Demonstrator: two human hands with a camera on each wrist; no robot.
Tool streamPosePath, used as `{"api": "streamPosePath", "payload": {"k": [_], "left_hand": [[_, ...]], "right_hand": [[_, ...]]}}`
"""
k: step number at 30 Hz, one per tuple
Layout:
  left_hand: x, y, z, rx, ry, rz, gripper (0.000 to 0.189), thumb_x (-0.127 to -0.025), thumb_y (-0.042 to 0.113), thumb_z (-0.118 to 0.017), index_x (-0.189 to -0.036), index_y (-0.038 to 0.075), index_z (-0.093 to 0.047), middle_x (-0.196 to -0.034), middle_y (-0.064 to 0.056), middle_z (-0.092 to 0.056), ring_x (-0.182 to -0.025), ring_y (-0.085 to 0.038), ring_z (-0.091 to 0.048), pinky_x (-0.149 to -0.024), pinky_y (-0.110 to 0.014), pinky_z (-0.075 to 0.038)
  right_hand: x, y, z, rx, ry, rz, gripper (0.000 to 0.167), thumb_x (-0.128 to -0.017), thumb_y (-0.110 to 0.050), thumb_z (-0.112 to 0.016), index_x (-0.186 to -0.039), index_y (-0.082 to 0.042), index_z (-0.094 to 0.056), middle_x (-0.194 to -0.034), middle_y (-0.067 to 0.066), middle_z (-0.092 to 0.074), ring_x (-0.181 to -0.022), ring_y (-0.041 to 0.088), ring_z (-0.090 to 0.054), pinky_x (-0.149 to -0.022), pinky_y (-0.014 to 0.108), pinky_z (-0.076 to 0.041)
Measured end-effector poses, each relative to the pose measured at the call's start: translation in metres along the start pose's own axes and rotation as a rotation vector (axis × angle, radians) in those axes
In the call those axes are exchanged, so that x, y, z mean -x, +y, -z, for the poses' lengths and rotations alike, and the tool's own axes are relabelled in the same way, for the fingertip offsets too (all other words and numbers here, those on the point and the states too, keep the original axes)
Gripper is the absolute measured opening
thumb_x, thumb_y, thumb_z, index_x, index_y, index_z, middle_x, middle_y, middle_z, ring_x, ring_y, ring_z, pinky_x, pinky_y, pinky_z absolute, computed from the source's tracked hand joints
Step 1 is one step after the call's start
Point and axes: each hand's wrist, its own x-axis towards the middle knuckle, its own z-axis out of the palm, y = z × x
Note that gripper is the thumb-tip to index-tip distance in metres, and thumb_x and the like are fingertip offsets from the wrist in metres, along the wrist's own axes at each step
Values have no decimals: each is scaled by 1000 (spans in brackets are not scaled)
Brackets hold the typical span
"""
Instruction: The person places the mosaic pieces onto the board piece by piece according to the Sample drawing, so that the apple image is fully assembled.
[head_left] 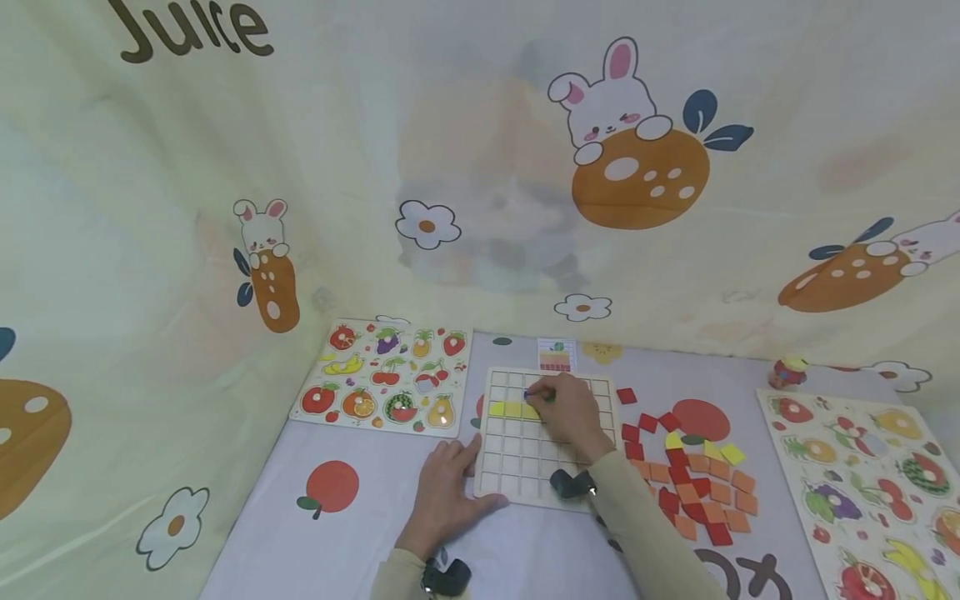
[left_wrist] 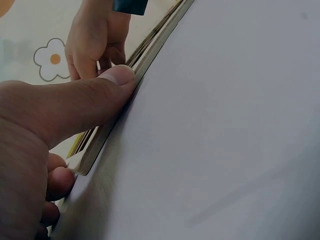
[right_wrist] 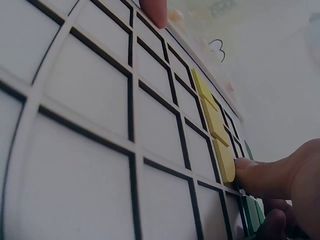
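A white grid board (head_left: 517, 468) with square cells lies in front of me. Yellow square tiles (head_left: 505, 409) form a row in its upper left part. My left hand (head_left: 447, 492) grips the near left corner, with the thumb (left_wrist: 112, 82) along the near edge and the fingers around the side. Over the board's upper middle, my right hand (head_left: 573, 412) holds green tiles (right_wrist: 251, 212) in curled fingers. Its thumb (right_wrist: 265, 175) is right at the last yellow tile (right_wrist: 224, 162), with a small dark blue piece (head_left: 527, 395) showing at the fingertips.
Right of the board lie several loose red tiles (head_left: 678, 458), orange tiles (head_left: 720, 492) and yellow tiles (head_left: 732, 454). Fruit picture boards (head_left: 408, 375) lie on both sides. A small pattern card (head_left: 557, 356) sits behind the grid, and a little figurine (head_left: 789, 372) at the back right.
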Motion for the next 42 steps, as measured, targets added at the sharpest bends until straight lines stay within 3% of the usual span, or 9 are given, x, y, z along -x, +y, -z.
{"api": "streamPosePath", "payload": {"k": [5,10,14,18,23,27,30,37,42], "left_hand": [[0,0,1,-4,7,-4,99,-74,64,-88,-154,15,-57,-89,13,-46,-88,-6,-37,-78,-25,-34],[0,1,1,-9,6,3,98,-74,61,-90,-154,15,-57,-89,13,-46,-88,-6,-37,-78,-25,-33],[-1,2,-2,-19,5,6,99,-73,60,-91,-154,16,-57,-90,13,-47,-90,-6,-37,-78,-26,-33],[-1,3,-2,-21,5,-2,100,-74,61,-90,-155,15,-56,-90,13,-47,-90,-6,-37,-78,-26,-33],[0,4,1,-12,11,-6,100,-73,63,-89,-154,14,-56,-88,13,-45,-88,-6,-36,-79,-26,-34],[0,5,2,-10,10,-1,100,-73,62,-90,-154,14,-56,-88,12,-45,-88,-7,-36,-78,-26,-34],[1,5,4,-11,14,5,100,-73,60,-91,-154,14,-57,-88,12,-44,-88,-7,-36,-78,-26,-33],[1,5,4,-5,23,1,99,-73,60,-91,-153,13,-58,-87,11,-44,-88,-7,-36,-77,-26,-32],[1,5,1,-3,6,9,99,-73,60,-91,-154,14,-57,-88,11,-45,-88,-7,-36,-77,-27,-34]], "right_hand": [[1,0,3,-4,-1,30,16,-99,-26,-76,-113,-22,-81,-113,2,-73,-98,23,-58,-87,41,-45],[0,12,10,-78,36,41,20,-101,-30,-73,-118,-22,-80,-119,3,-71,-106,25,-60,-94,44,-48],[3,28,36,-90,105,38,24,-102,-32,-72,-117,-15,-81,-112,8,-70,-100,27,-59,-84,38,-47],[12,55,74,-55,147,-41,33,-102,-35,-71,-122,-9,-78,-113,14,-69,-99,30,-60,-75,33,-46],[33,98,118,39,63,-186,53,-99,-46,-71,-130,-4,-69,-120,21,-70,-98,32,-62,-75,39,-53],[51,126,138,104,-36,-258,66,-92,-54,-77,-129,-1,-64,-115,22,-70,-95,32,-63,-77,44,-57],[57,136,140,141,-82,-265,70,-87,-57,-81,-125,-1,-63,-107,18,-70,-91,31,-62,-73,43,-57],[63,135,128,143,-56,-288,58,-89,-47,-82,-114,2,-64,-89,12,-68,-76,25,-61,-64,35,-53],[64,135,125,142,-45,-321,55,-91,-45,-81,-114,1,-64,-89,13,-67,-78,27,-61,-66,36,-51]]}}
